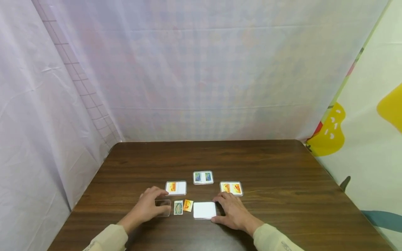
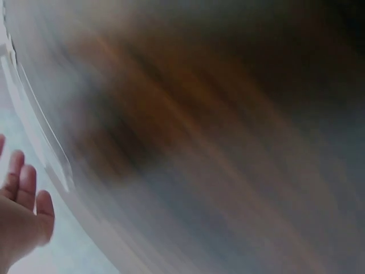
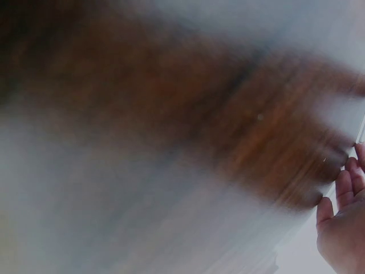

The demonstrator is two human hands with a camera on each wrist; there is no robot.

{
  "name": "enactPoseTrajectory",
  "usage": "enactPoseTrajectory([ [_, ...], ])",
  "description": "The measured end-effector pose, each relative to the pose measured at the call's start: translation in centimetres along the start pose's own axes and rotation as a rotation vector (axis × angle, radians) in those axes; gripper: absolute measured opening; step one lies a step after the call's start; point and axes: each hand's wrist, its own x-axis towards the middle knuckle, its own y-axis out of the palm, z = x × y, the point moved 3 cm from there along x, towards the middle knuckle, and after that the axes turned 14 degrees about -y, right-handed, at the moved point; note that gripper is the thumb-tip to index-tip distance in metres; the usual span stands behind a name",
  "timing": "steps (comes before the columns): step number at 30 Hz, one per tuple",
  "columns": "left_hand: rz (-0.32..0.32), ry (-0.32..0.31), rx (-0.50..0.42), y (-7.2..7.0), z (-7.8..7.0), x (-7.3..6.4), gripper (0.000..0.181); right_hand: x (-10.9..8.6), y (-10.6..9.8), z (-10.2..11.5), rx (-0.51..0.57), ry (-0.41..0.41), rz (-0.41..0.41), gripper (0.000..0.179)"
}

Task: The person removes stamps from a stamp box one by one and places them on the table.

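Over a clear plastic cover (image 1: 163, 202) on the table, my left hand (image 1: 147, 205) spreads its thumb and fingers apart. The thumb crosses the cover, and the fingertips are right by the lower left edge of a framed case with one orange picture (image 1: 176, 188). My right hand (image 1: 233, 211) holds a white rectangular case (image 1: 205, 211) at its right side, index finger at the upper corner and thumb at the lower one. Between the hands lie two loose stamps, one greenish with an oval (image 1: 178, 207) and one orange (image 1: 188, 205), slightly tilted.
Farther back lies a case with two blue-green stamps (image 1: 203, 177). Just beyond my right fingers is a case with two orange stamps (image 1: 236, 188). The brown wooden table (image 1: 282, 167) meets white curtains (image 1: 201, 87) behind and at the left, and a patterned cloth (image 1: 361, 157) at the right.
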Motion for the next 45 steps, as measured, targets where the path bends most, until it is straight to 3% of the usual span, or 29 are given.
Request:
enactPoseTrajectory([
  [7, 0.04, 0.06, 0.052, -1.3, 1.9, -0.3, 0.061, 0.0, 0.0, 0.1, 0.002, -0.003, 0.006, 0.061],
  [17, 0.088, 0.043, 0.108, -2.4, 4.3, -0.9, 0.074, 0.1, 0.0, 0.1, -0.003, 0.003, 0.009, 0.061],
  [22, 0.121, 0.046, 0.107, -2.5, 4.4, -1.1, 0.076, 0.0, 0.1, 0.0, -0.007, 0.007, 0.012, 0.06],
  [45, 0.135, 0.109, 0.143, -2.5, 4.7, -0.8, 0.064, -0.2, 0.1, 0.1, 0.001, 0.005, -0.001, 0.059],
])
